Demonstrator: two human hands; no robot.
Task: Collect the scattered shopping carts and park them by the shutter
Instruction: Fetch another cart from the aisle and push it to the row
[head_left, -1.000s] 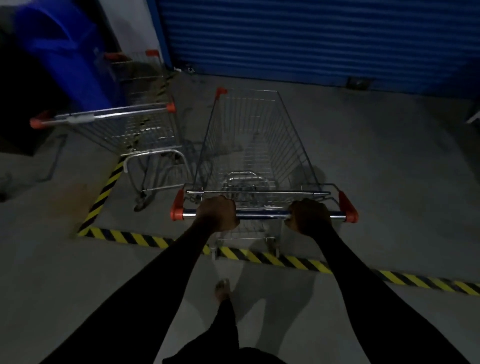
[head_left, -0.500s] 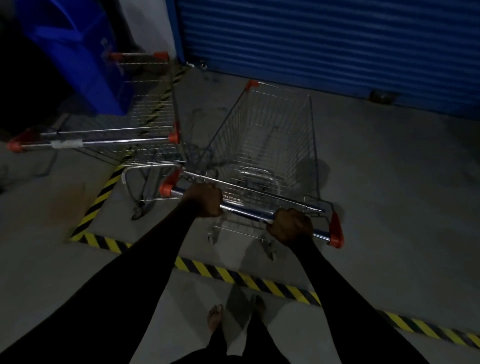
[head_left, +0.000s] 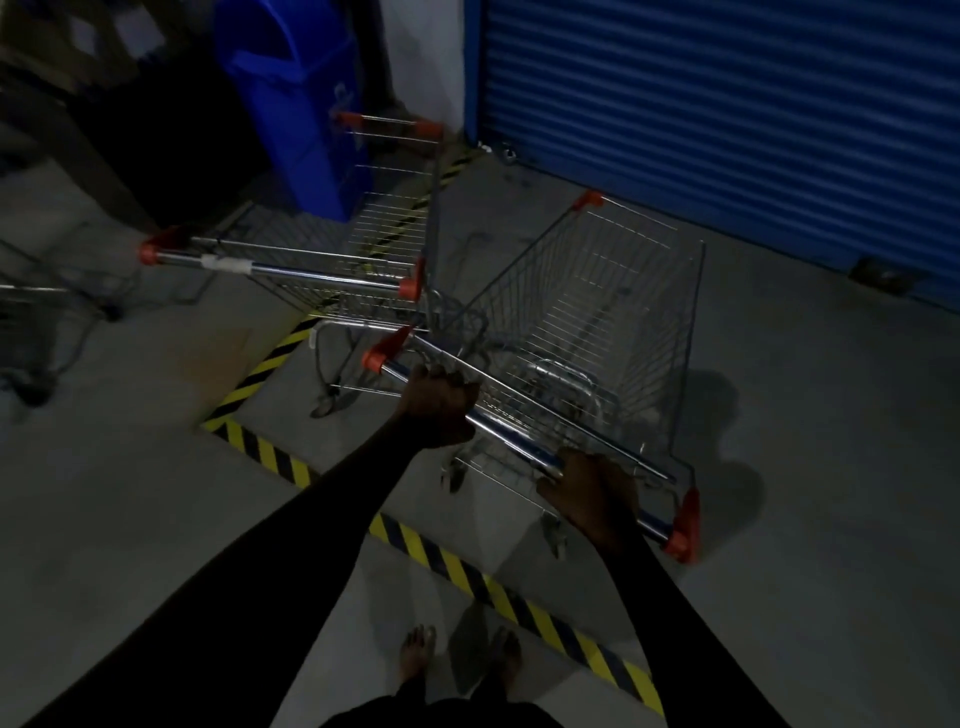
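Your left hand and right hand still clasp the handle; it has swung further right, nearing the parked cart beyond your left hand.

The grey concrete floor carries yellow-and-black striped tape that marks out a corner. Inside it the nearer cart stands angled, just beside the second cart, near the shutter. A blue bin stands beyond them. Two bare feet stand outside the tape.
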